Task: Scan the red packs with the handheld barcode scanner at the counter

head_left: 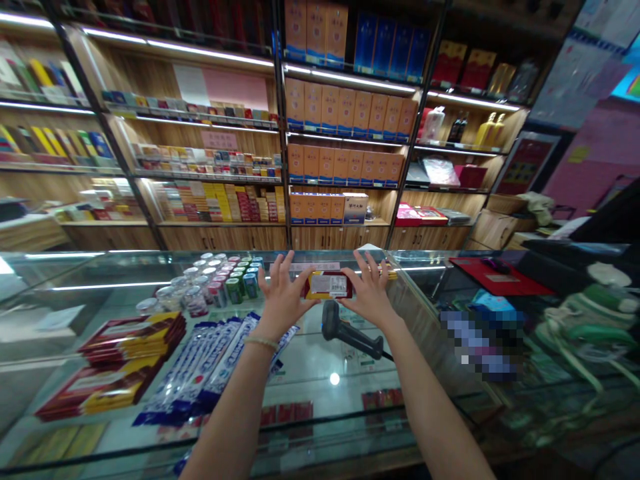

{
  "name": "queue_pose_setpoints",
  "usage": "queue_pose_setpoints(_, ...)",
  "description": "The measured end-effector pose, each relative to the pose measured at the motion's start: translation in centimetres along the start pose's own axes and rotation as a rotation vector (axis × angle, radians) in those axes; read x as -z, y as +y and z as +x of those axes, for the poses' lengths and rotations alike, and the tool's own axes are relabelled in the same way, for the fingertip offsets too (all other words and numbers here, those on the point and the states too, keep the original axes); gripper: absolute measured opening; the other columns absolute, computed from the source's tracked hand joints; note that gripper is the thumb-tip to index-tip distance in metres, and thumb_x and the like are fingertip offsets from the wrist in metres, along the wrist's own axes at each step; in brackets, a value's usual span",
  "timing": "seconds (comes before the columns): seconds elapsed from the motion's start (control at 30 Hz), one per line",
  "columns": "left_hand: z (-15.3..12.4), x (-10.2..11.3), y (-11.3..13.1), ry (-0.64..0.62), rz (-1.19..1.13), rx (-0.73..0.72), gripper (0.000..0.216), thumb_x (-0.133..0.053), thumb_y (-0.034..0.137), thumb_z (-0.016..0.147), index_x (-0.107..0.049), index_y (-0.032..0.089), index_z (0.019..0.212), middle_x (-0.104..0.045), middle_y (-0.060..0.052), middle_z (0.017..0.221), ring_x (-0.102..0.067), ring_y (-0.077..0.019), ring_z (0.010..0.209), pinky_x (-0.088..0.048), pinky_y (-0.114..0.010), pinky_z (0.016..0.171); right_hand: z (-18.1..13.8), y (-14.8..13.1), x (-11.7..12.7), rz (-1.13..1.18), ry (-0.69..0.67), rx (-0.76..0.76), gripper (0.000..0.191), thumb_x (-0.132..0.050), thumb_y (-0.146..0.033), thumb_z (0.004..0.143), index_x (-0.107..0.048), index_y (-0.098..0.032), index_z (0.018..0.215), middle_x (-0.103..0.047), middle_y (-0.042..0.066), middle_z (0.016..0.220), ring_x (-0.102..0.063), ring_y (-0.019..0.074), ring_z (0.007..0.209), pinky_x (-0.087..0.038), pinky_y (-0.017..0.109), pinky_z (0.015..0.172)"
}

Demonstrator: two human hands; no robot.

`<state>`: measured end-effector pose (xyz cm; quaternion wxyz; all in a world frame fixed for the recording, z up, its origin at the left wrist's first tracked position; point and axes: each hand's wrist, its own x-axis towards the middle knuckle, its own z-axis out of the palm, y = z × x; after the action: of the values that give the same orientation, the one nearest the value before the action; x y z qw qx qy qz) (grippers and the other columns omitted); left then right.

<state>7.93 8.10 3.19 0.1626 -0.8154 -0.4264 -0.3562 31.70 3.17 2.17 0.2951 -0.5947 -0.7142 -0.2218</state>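
Both my hands hold a small red and yellow pack [329,285] with a white label, raised above the glass counter [320,373]. My left hand [281,293] grips its left end, with the other fingers spread upward. My right hand [369,292] grips its right end. A pale band circles my left wrist. Just below the pack a dark handheld barcode scanner [350,333] lies on the glass, its cable running to the right.
On the counter's left lie red and yellow flat packs [130,340], blue and white long packs [210,363] and several small round tins [215,283]. Shelves of boxed goods [345,120] fill the back wall. A red mat [500,277] and green-white cables [585,333] lie right.
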Motion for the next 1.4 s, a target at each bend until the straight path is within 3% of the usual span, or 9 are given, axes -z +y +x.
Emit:
queue_pose_setpoints(0.37, 0.2, 0.7, 0.2, -0.009, -0.050, 0.079, 0.071, -0.093, 0.044, 0.068, -0.068, 0.036, 0.134, -0.025, -0.016, 0.172, -0.020, -0.0440, 0.159, -0.006, -0.074, 0.123, 1.0, -1.5, 2.0, -0.074, -0.084, -0.005, 0.068, -0.080, -0.044, 0.083, -0.056, -0.025, 0.144, -0.023, 0.016, 0.173, -0.016, 0.0404, 0.160, -0.011, 0.070, 0.125)
queue_pose_setpoints(0.57, 0.3, 0.9, 0.0, 0.006, -0.054, 0.103, 0.072, -0.094, 0.043, 0.066, -0.068, 0.037, 0.133, -0.022, -0.015, 0.173, -0.019, -0.0443, 0.159, -0.005, -0.075, 0.122, -0.3, -1.3, 2.2, -0.051, -0.007, -0.091, 0.082, -0.072, -0.048, 0.090, -0.037, -0.021, 0.159, -0.011, 0.021, 0.175, -0.007, 0.0417, 0.162, -0.015, 0.068, 0.124)
queue_pose_setpoints(0.7, 0.3, 1.0, -0.2, 0.003, -0.057, 0.120, 0.072, -0.095, 0.041, 0.066, -0.068, 0.038, 0.133, -0.023, -0.015, 0.173, -0.020, -0.0441, 0.159, -0.005, -0.075, 0.123, -2.7, -1.6, 2.2, -0.026, 0.016, -0.126, 0.063, -0.066, -0.055, 0.093, -0.055, -0.016, 0.141, -0.023, 0.022, 0.172, -0.012, 0.0410, 0.161, -0.019, 0.066, 0.123)
queue_pose_setpoints(0.97, 0.2, 0.6, -0.5, 0.006, -0.043, 0.109, 0.071, -0.093, 0.043, 0.068, -0.068, 0.037, 0.134, -0.023, -0.017, 0.173, -0.021, -0.0435, 0.158, -0.006, -0.076, 0.122, -7.5, -4.1, 0.9, -0.013, -0.310, -0.172, 0.065, -0.082, -0.054, 0.080, -0.063, -0.019, 0.132, -0.030, 0.024, 0.169, -0.019, 0.0456, 0.160, -0.022, 0.073, 0.121)
queue_pose_setpoints(1.17, 0.2, 0.6, -0.5, 0.008, -0.040, 0.108, 0.071, -0.093, 0.044, 0.068, -0.068, 0.037, 0.134, -0.023, -0.018, 0.173, -0.021, -0.0430, 0.159, -0.005, -0.075, 0.122, -7.6, -4.8, -0.2, 0.003, -0.348, -0.171, 0.045, -0.082, -0.044, 0.081, -0.069, -0.020, 0.116, -0.037, 0.020, 0.167, -0.024, 0.0443, 0.158, -0.025, 0.072, 0.120)
queue_pose_setpoints(1.4, 0.2, 0.5, -0.6, 0.012, -0.045, 0.114, 0.073, -0.094, 0.043, 0.067, -0.067, 0.037, 0.135, -0.023, -0.017, 0.173, -0.022, -0.0431, 0.158, -0.005, -0.074, 0.123, -6.9, -5.7, -0.3, 0.016, -0.384, -0.208, 0.037, -0.078, -0.036, 0.082, -0.070, -0.019, 0.114, -0.048, 0.020, 0.160, -0.033, 0.0435, 0.155, -0.029, 0.072, 0.118)
